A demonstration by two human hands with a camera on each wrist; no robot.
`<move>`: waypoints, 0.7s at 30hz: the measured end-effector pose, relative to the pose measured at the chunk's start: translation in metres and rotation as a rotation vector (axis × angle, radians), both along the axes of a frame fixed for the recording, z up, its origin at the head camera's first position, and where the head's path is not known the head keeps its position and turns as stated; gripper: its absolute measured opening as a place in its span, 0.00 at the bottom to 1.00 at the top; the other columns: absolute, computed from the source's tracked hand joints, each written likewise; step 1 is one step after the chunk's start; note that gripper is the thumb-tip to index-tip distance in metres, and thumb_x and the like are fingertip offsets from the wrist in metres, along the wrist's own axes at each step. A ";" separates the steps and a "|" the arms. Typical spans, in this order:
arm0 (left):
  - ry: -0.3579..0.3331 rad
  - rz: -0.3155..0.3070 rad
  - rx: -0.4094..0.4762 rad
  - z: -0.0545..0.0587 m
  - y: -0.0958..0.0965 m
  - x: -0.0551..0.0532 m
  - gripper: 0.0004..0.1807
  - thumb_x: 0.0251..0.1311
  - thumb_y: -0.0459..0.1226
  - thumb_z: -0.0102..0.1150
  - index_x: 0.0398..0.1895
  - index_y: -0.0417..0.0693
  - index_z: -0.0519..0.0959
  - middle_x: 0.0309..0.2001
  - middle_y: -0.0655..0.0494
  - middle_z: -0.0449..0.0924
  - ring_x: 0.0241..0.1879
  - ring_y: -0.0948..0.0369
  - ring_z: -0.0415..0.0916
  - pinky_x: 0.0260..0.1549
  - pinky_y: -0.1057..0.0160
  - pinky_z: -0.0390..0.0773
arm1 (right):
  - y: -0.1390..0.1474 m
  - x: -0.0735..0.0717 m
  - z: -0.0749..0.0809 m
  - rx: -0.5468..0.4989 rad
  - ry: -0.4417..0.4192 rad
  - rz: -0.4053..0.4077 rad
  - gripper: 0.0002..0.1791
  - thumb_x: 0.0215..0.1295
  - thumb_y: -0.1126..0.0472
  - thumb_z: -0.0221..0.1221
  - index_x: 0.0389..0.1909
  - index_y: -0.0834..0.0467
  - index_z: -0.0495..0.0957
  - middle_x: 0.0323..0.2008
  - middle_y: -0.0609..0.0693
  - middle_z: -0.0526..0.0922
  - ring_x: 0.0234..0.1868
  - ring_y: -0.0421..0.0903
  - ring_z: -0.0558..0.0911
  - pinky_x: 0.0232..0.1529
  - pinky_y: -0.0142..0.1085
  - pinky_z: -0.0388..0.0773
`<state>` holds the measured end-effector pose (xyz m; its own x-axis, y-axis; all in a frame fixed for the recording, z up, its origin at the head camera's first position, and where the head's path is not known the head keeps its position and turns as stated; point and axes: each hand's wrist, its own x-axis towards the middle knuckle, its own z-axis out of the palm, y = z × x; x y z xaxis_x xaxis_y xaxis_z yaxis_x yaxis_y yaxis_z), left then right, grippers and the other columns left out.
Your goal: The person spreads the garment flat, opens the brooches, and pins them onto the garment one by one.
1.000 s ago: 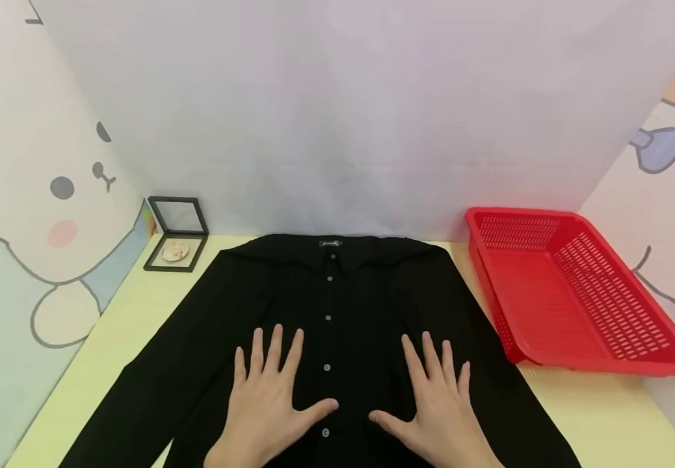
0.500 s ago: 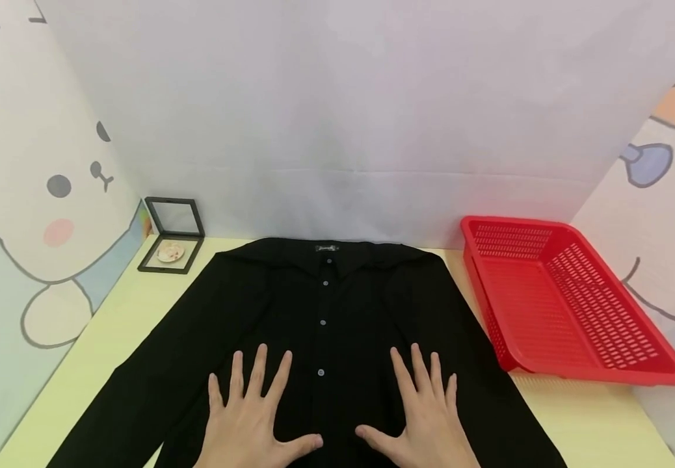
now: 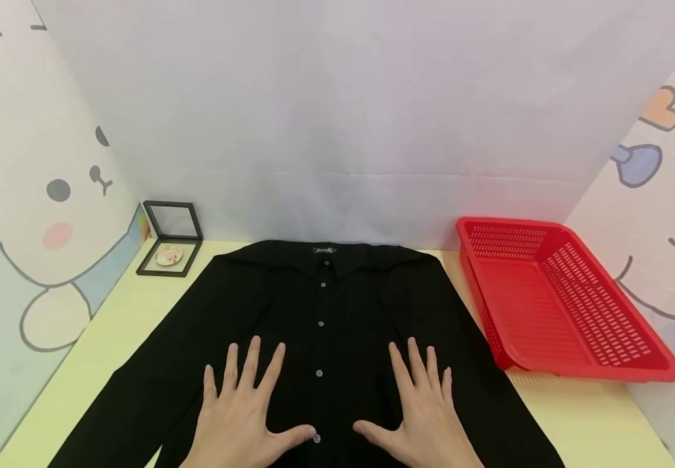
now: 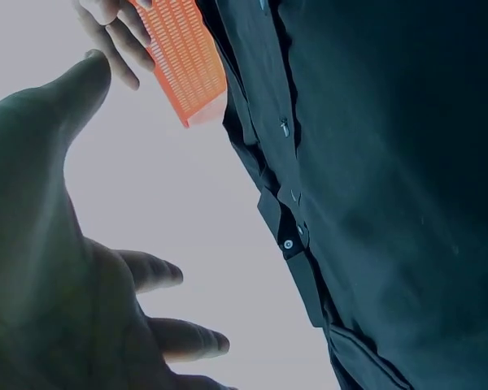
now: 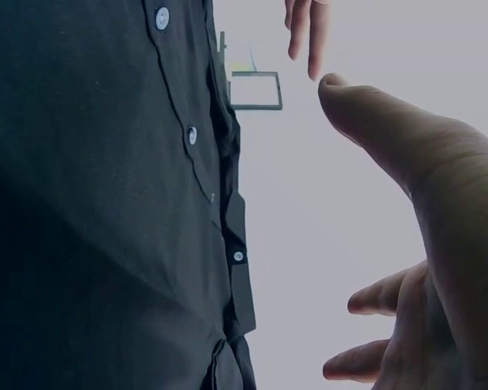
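Observation:
A black long-sleeved button-up shirt (image 3: 361, 305) lies spread face up on the pale yellow table (image 3: 132, 318), its collar toward the back wall. Over its left half I hold my left hand (image 3: 235, 416), palm down with the fingers straight and spread. My right hand (image 3: 428, 413) is spread the same way over the right half, thumb pointing toward the left one. A gap separates the palm from the cloth in the left wrist view, where the shirt (image 4: 390, 162) shows beside the hand. Both hands hold nothing. The shirt's lower part runs out of the head view.
At the right stands a red plastic basket (image 3: 539, 312) with perforated sides, close beside the shirt's sleeve. A black-framed display case (image 3: 170, 237), opened in an L with a small pale round thing in it, sits at the back left. White sheeting (image 3: 337, 117) and cartoon-printed walls enclose the table.
The head view has shifted slightly, so the shirt, basket and case sit a little lower and further left. Both hands stay spread over the shirt, having moved slightly with the view.

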<state>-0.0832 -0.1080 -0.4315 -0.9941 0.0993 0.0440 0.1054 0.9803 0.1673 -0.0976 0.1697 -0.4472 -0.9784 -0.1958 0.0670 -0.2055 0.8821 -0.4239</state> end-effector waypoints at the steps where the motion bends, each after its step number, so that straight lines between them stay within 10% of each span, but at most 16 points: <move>1: 0.001 0.000 -0.004 0.001 0.000 0.000 0.65 0.40 0.86 0.51 0.81 0.65 0.59 0.81 0.43 0.54 0.78 0.32 0.51 0.68 0.21 0.52 | 0.000 0.000 0.000 0.001 0.003 0.001 0.65 0.49 0.22 0.67 0.81 0.52 0.56 0.80 0.64 0.55 0.77 0.77 0.53 0.66 0.80 0.52; 13: -0.016 -0.066 -0.006 -0.001 -0.010 -0.008 0.64 0.42 0.85 0.52 0.81 0.63 0.60 0.81 0.43 0.56 0.78 0.34 0.53 0.67 0.21 0.55 | -0.003 -0.003 0.004 -0.003 -0.023 0.020 0.64 0.49 0.22 0.67 0.82 0.50 0.56 0.82 0.61 0.52 0.79 0.75 0.50 0.68 0.79 0.48; 21: 0.034 -0.121 -0.135 0.021 -0.042 -0.038 0.64 0.43 0.83 0.54 0.81 0.59 0.60 0.80 0.42 0.57 0.78 0.35 0.54 0.66 0.22 0.58 | -0.004 -0.006 0.006 -0.005 -0.070 0.040 0.64 0.49 0.21 0.66 0.82 0.50 0.55 0.82 0.61 0.51 0.79 0.76 0.49 0.68 0.80 0.47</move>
